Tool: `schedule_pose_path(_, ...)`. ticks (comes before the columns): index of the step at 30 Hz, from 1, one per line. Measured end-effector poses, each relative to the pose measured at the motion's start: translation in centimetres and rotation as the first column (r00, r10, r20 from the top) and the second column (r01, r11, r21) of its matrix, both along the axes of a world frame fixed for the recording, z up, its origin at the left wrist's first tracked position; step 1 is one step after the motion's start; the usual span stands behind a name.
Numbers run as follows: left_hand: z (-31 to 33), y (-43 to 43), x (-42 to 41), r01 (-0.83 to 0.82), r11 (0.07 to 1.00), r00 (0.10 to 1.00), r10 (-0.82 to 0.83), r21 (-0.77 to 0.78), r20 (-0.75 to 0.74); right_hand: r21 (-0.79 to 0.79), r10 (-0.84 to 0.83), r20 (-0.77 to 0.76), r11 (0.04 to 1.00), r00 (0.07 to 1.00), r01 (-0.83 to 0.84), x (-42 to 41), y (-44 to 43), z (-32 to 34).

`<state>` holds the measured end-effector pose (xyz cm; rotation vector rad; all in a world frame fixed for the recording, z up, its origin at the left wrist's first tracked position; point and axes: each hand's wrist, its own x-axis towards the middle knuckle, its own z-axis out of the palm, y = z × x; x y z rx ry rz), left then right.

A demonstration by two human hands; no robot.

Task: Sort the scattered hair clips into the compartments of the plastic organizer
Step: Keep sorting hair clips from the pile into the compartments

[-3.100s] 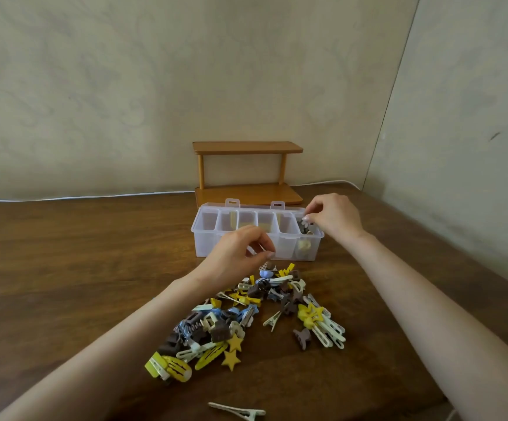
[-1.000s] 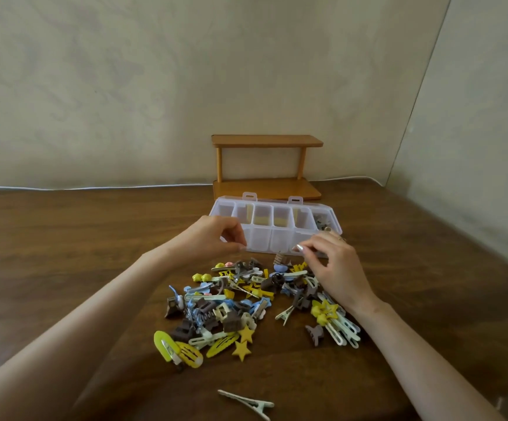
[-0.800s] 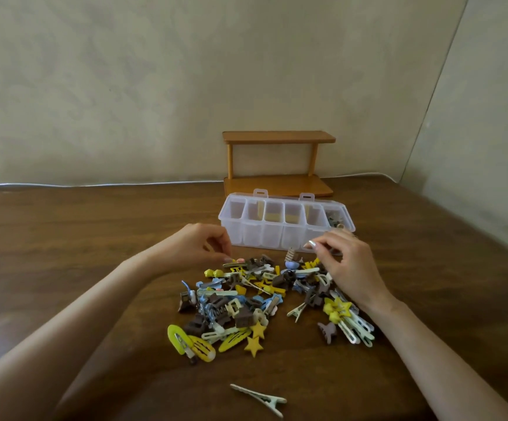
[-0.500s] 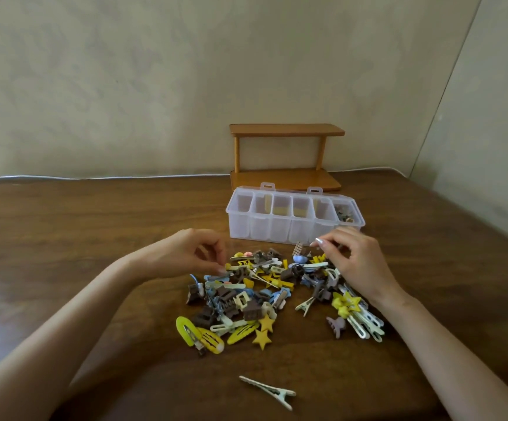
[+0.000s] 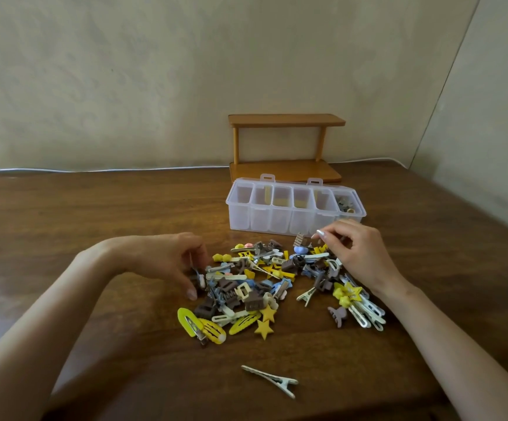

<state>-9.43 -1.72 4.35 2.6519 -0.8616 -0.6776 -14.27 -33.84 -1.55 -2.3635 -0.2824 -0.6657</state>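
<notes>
Hair clips (image 5: pixel 264 284) lie in one loose heap on the brown table (image 5: pixel 64 223), between your two hands. They are too many and too tangled to count.

Your left hand (image 5: pixel 155 259) is at the left edge of the heap, with the fingers bent down and the gap narrow. One small brown and white clip (image 5: pixel 199 279) sits between thumb and forefinger, but I cannot tell if they already grip it.

Your right hand (image 5: pixel 362 256) is over the right part of the heap. Its fingers are loosely bent and nothing is visible inside them. The forefinger tip is just beside one brown ribbed clip (image 5: pixel 299 239).

Just beyond your right fingertips stands one clear plastic organizer (image 5: pixel 246 220). It has six compartments in a row and two latch tabs at the back edge. The compartment at the right end, the nearest to these fingers, holds a few sorted clips (image 5: pixel 345 205).

Toward you from the left fingers lie three yellow snap clips (image 5: pixel 204 326) and two yellow stars (image 5: pixel 264 329). Near the right wrist lies one brown claw clip (image 5: pixel 337 314). One pale alligator clip (image 5: pixel 272 380) lies alone, well apart from the heap and nearer to you than both hands.

Behind the organizer stands one wooden shelf (image 5: pixel 286 120) with two boards.
</notes>
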Motion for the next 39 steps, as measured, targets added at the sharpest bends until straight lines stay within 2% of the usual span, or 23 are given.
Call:
schedule_pose_path(4, -0.1, -0.5, -0.4, -0.013, 0.998, 1.0, 0.013, 0.065, -0.008, 0.008, 0.002, -0.007, 1.0, 1.0, -0.002, -0.1, 0.1, 0.1)
schedule_pose_path(7, -0.9, -1.4, -0.6, 0.006, 0.998, 0.996, -0.011, 0.06, 0.088, 0.008, 0.007, -0.01, 1.0, 1.0, -0.006, -0.1, 0.1, 0.2)
schedule_pose_path(10, -1.7, -2.5, -0.6, 0.014, 1.0, 0.984, -0.011, -0.012, 0.177, 0.008, 0.004, -0.013, 1.0, 1.0, -0.004, -0.1, 0.1, 0.2)
schedule_pose_path(14, -2.5, -3.7, -0.9, -0.003, 0.985, 0.976, 0.04, -0.171, 0.216, 0.003, 0.004, -0.009, 1.0, 1.0, -0.004, 0.0, 0.1, 0.1)
schedule_pose_path(18, -3.4, -4.6, -1.2, 0.061, 0.96, 0.963, 0.015, -0.272, 0.268, 0.014, 0.069, -0.029, 0.998, 0.997, -0.068, -0.1, 0.2, 0.2)
schedule_pose_path(22, -3.2, -4.4, -1.1, 0.103, 0.956, 0.961, -0.024, -0.275, 0.275, -0.094, 0.177, -0.137, 0.977, 0.975, -0.191, -0.3, 0.5, 0.3)
schedule_pose_path(25, -2.8, -3.8, -0.7, 0.07, 0.951, 0.964, 0.013, -0.302, 0.265, -0.165, 0.207, -0.201, 0.957, 0.958, -0.241, -0.2, 0.8, 0.2)
schedule_pose_path(33, -2.6, -3.1, -0.1, 0.05, 0.942, 0.964, 0.042, -0.331, 0.264, -0.146, 0.217, -0.205, 0.957, 0.954, -0.249, -0.2, 1.0, 0.3)
schedule_pose_path(37, -2.6, -3.3, -0.2, 0.068, 0.938, 0.956, 0.036, -0.339, 0.292, -0.237, 0.216, -0.267, 0.93, 0.939, -0.282, -0.1, 0.8, 0.1)
schedule_pose_path(39, -2.7, -3.4, -0.3, 0.079, 0.935, 0.953, 0.031, -0.346, 0.303, -0.225, 0.221, -0.262, 0.932, 0.939, -0.283, -0.2, 0.9, 0.2)
